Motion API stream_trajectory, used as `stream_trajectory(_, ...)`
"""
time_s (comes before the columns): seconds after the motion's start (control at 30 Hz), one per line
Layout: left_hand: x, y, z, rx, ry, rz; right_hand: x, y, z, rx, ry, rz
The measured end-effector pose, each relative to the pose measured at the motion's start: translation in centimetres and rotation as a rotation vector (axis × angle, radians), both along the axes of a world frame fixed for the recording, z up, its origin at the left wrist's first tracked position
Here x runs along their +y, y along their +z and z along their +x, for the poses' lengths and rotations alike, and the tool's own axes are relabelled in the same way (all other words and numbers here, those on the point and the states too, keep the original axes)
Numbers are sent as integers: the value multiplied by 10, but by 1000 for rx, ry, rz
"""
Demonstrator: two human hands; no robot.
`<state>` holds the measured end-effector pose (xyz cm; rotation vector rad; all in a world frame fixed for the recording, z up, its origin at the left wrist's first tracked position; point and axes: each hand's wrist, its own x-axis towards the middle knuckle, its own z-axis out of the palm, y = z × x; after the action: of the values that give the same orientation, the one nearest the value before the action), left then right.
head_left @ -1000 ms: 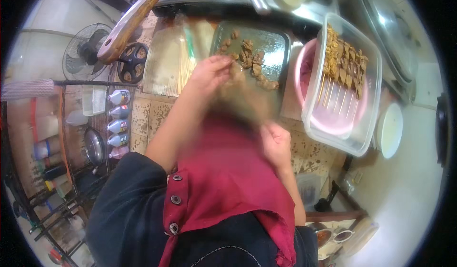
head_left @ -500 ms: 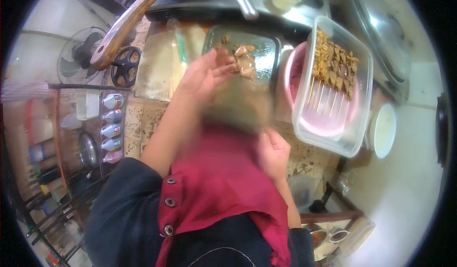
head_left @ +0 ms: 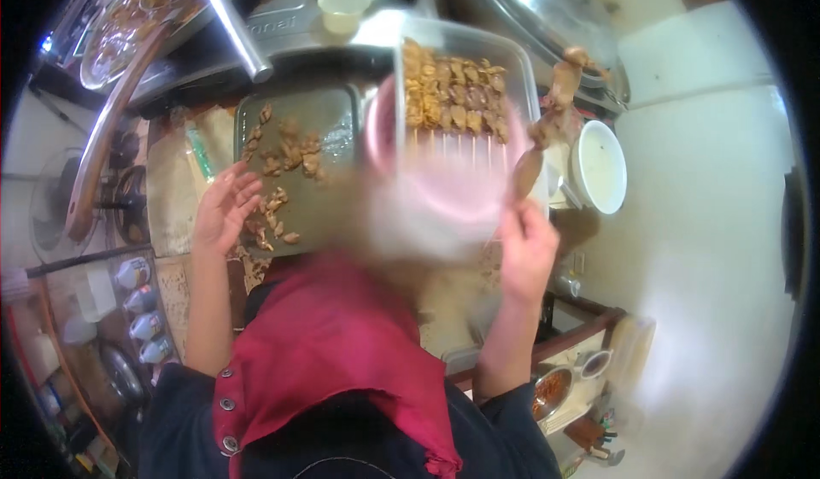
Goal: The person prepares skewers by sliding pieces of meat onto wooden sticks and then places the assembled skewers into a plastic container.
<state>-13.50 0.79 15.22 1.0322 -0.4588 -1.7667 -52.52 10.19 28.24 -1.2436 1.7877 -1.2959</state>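
A skewer of meat pieces (head_left: pixel 559 108) is raised at the right, tilted up and away, its lower end in the closed fingers of my right hand (head_left: pixel 527 244). By the left edge of a dark rectangular tray (head_left: pixel 331 119), my left hand (head_left: pixel 225 206) is apart from everything, fingers loosely spread and holding nothing. Loose brown meat pieces (head_left: pixel 295 150) lie scattered in that tray. To its right, a clear plastic container (head_left: pixel 536 129) holds a row of meat skewers (head_left: pixel 457 95), sticks toward me. Beneath it shows a pink basin (head_left: pixel 380 129).
A pan with a long wooden handle (head_left: pixel 120 129) extends over the left side. A pale cup (head_left: pixel 343 8) stands on the stove behind the tray. Far right are a white tub (head_left: pixel 600 167) and a large metal lid (head_left: pixel 547 9). Bottles (head_left: pixel 143 300) line a left rack.
The view has swung right. My right hand has risen from near my apron to the right side, now visibly holding a meat skewer. My left hand has drawn back from the meat in the tray.
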Motion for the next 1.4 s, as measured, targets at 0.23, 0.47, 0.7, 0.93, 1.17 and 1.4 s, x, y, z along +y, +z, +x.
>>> stream_trajectory(0.23, -3, -6, 3, -37, -7, -16, -56, -16, -31, -20, -27, 235)
stream_trajectory(0.47, -2, -4, -9, -93, -56, -8, -122, -45, -31, 446, 272, 361)
stream_trajectory(0.7, 7, -10, 1, -96, 5, 27, -132, -61, -7, 877, 309, 348)
stream_trajectory(0.93, 17, -13, 16, -92, 50, 55, -133, -72, -12, 740, 248, 307)
stream_trajectory(1.17, 13, -14, 11, -91, 19, 74, -139, -88, -15, 807, 276, 364)
stream_trajectory(1.4, 16, -19, 17, -89, -4, 73, -136, -87, -15, 742, 233, 321)
